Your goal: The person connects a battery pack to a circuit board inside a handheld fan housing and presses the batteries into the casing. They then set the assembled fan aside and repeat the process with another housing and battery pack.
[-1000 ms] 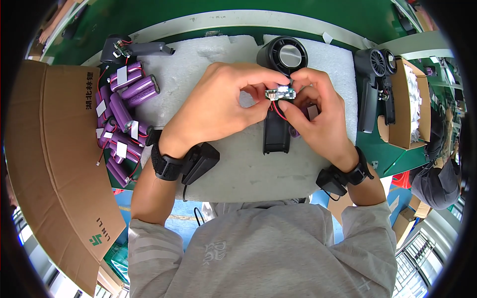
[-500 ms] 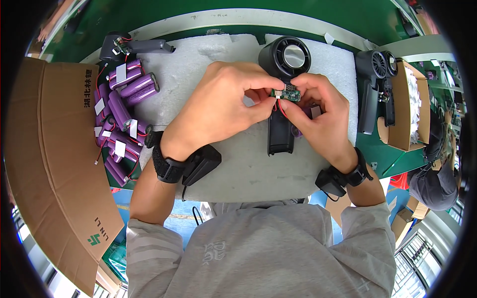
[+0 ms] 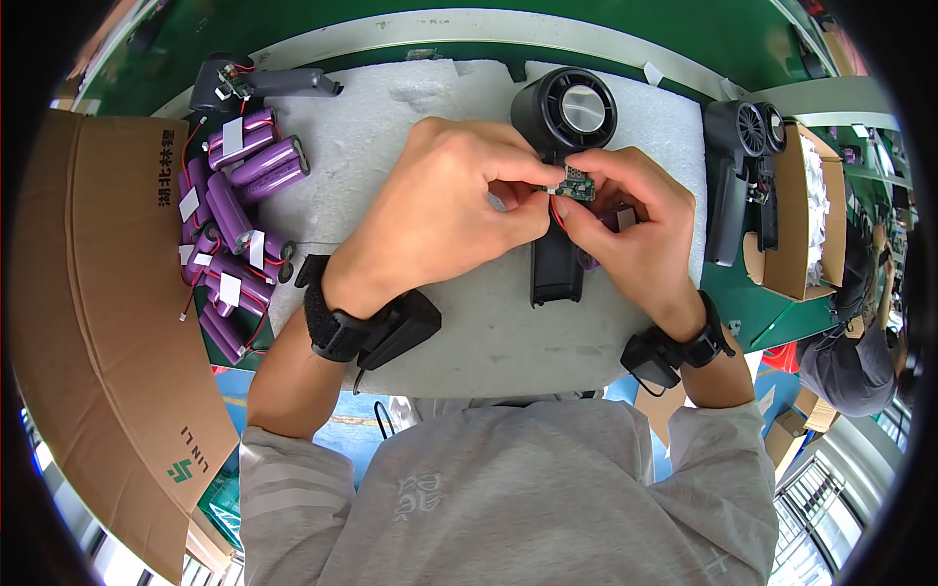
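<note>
My right hand (image 3: 640, 220) pinches a small green circuit board (image 3: 575, 187) by its right end. At the board's left end, the thumb and forefinger of my left hand (image 3: 454, 200) close on a small white wire connector, now mostly hidden by the fingertips. Red and dark wires (image 3: 558, 212) run down from it. Beneath the board lies a black handheld fan (image 3: 565, 115), its round head away from me and its open handle (image 3: 557, 273) towards me. A purple battery cell (image 3: 613, 217) shows partly behind my right fingers.
White foam sheet (image 3: 391, 98) covers the green bench. Purple batteries (image 3: 230, 210) with wires are heaped at left, beside a large cardboard box (image 3: 107, 322). A fan body (image 3: 283, 90) lies far left. More fan parts (image 3: 728, 186) and an open carton (image 3: 831, 210) stand at right.
My left fingertips have shifted slightly right, further over the connector and the board's left end. The board has moved a little to the right.
</note>
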A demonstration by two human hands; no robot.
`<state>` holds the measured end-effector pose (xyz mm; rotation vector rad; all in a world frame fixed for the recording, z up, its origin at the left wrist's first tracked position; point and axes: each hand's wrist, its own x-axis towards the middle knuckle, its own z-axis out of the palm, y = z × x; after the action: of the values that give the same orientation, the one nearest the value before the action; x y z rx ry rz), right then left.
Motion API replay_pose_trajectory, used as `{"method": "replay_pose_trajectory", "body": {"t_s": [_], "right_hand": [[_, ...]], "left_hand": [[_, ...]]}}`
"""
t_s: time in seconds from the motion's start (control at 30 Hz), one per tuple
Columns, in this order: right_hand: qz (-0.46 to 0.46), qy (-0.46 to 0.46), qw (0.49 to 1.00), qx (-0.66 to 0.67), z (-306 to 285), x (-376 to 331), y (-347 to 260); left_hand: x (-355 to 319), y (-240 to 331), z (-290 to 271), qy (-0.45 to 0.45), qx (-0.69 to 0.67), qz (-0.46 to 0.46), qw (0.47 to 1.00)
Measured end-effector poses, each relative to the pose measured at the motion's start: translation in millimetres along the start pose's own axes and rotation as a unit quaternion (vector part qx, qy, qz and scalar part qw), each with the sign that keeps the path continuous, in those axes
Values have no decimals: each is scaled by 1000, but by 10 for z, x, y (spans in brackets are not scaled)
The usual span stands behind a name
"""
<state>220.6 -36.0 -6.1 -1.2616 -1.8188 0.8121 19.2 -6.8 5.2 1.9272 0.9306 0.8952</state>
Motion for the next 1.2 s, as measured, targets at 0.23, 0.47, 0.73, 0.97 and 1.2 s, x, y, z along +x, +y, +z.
{"method": "replay_pose_trajectory", "body": {"t_s": [0.23,0.47,0.73,0.97,1.2], "right_hand": [[1,4,1000,9,13,1,6],[29,-28,999,19,-23,-12,-21],[47,-14,998,32,-38,-24,-80],[40,-67,997,9,-83,-29,-116],[-38,-58,997,-37,-58,-16,-94]], "left_hand": [[12,-8,39,17,-19,-14,1000],[-2,-10,-27,-14,-23,-31,999],[45,-88,-156,-147,-98,-136,975],[10,-120,-114,-129,-183,-131,966],[-7,-142,-102,-127,-172,-133,968]]}}
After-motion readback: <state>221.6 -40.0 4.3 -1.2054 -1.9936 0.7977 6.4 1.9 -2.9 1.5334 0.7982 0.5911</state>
